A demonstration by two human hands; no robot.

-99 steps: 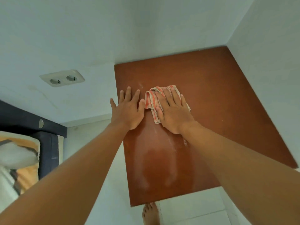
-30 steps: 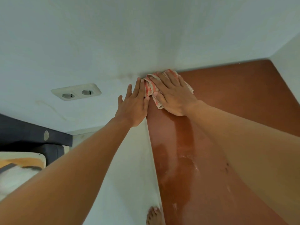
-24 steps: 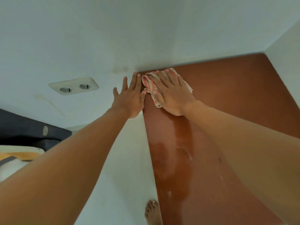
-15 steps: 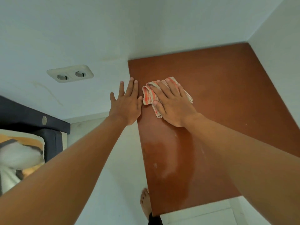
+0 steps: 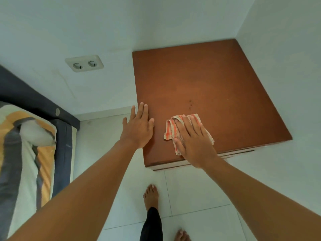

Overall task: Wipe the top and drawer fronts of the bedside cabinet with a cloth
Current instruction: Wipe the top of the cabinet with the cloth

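Observation:
The bedside cabinet's brown top (image 5: 217, 87) fills the upper right, seen from above, set into a white corner. An orange-and-white checked cloth (image 5: 171, 130) lies folded near its front edge. My right hand (image 5: 194, 140) presses flat on the cloth, fingers spread over it. My left hand (image 5: 139, 127) rests flat on the top's left edge, fingers together, holding nothing. A few dark specks (image 5: 191, 104) mark the top beyond the cloth. Only a thin pale strip of the cabinet front (image 5: 231, 153) shows; the drawer fronts are hidden.
A double wall socket (image 5: 84, 63) sits on the white wall left of the cabinet. A bed with a dark frame (image 5: 64, 153) and patterned bedding (image 5: 26, 153) stands at the left. My bare feet (image 5: 151, 197) are on the white tiled floor below.
My right hand has drawn the cloth back from the far left corner to the front of the top. My left hand followed along the left edge. The view has pulled back.

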